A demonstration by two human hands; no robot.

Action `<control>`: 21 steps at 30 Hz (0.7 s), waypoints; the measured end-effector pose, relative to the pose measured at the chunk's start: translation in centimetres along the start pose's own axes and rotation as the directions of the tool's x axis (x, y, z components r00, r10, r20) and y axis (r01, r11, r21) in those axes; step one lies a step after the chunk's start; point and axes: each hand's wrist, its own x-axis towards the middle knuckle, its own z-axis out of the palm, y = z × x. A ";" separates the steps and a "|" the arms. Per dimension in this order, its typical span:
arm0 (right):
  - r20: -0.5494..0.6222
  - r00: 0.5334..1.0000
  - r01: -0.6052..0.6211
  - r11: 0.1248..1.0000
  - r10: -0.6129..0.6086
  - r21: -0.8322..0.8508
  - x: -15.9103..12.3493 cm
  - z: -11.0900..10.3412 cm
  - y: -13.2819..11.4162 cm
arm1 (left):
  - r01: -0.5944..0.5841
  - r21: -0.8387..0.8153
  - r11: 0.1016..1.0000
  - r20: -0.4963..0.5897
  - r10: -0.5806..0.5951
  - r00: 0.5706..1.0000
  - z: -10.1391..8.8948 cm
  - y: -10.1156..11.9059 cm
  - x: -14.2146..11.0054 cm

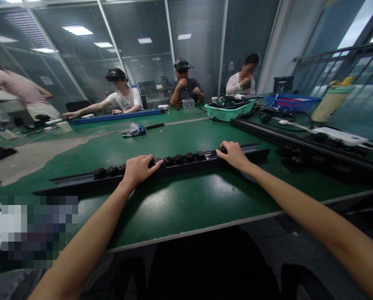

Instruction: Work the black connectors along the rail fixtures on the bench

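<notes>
A long black channel rail (72, 181) lies across the green table in front of me. Several small black knobby parts (178, 158) sit in a row along it; their exact kind is too small and dark to tell. My left hand (139, 170) curls over the row near its middle, fingers and thumb around one black part (151, 163). Toward the rail's right end, my right hand (233, 155) pinches another black part (223, 149) between thumb and fingers. A bare stretch of channel separates this part from the row. My palms hide some of the rail.
Long dark rails (299, 144) run along the right side, with black parts (294, 156) beneath. A green basket (225, 112) of cables, a blue tray (291, 102), a power strip (341, 137) and a bottle (332, 102) stand behind. Gloves (134, 130) lie mid-table. Several people sit or lean opposite.
</notes>
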 end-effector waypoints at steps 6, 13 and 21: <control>-0.007 1.000 0.007 0.999 -0.007 -0.037 -0.1 -0.1 0.4 | 0.005 -0.003 1.000 0.004 -0.005 1.000 0.0 0.0 0.0; -0.038 0.999 -0.002 0.998 0.000 -0.068 0.1 0.1 1.0 | 0.010 0.000 1.000 0.010 -0.010 1.000 -0.1 0.1 0.0; 0.005 0.999 -0.034 0.995 0.035 -0.090 0.2 -0.4 1.3 | 0.013 0.000 1.000 0.008 -0.013 1.000 0.1 0.0 0.0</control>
